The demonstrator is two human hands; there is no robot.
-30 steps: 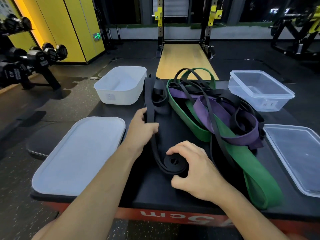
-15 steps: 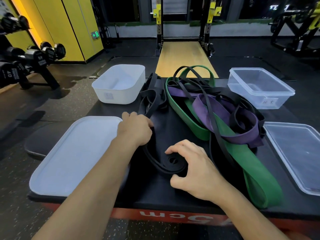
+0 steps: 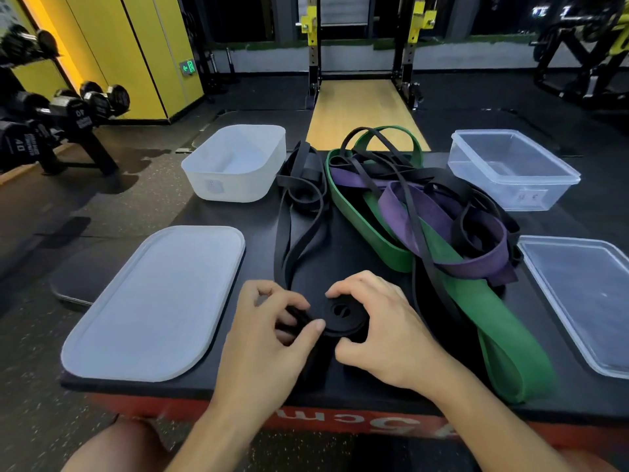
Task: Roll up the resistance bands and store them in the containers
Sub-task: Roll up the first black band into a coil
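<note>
Both hands meet low in the middle of the frame over a black resistance band (image 3: 308,240). The right hand (image 3: 381,330) curls its fingers over the coiled part (image 3: 340,316), pinning it flat to the black platform top (image 3: 258,376). The left hand (image 3: 269,338) pinches the loose strip just beside the coil between thumb and fingers. The band's free length runs up the frame to a slack heap beside the white tub (image 3: 235,163).

Half a second ago the left hand was higher, gripping the band near the white lid (image 3: 156,301); it has come down to the coil, and the right hand has hardly shifted.

The platform's near edge lies just below the wrists, with a red strip (image 3: 357,424) under it. The white lid fills the lower left and the clear lid (image 3: 585,301) reaches the right edge. The green band (image 3: 503,338) runs along the right wrist toward the near edge, tangled with the purple band (image 3: 476,264) and other black bands. Bare tabletop shows between the white lid and the hands. The clear container (image 3: 510,168) stands open in the upper right.
</note>
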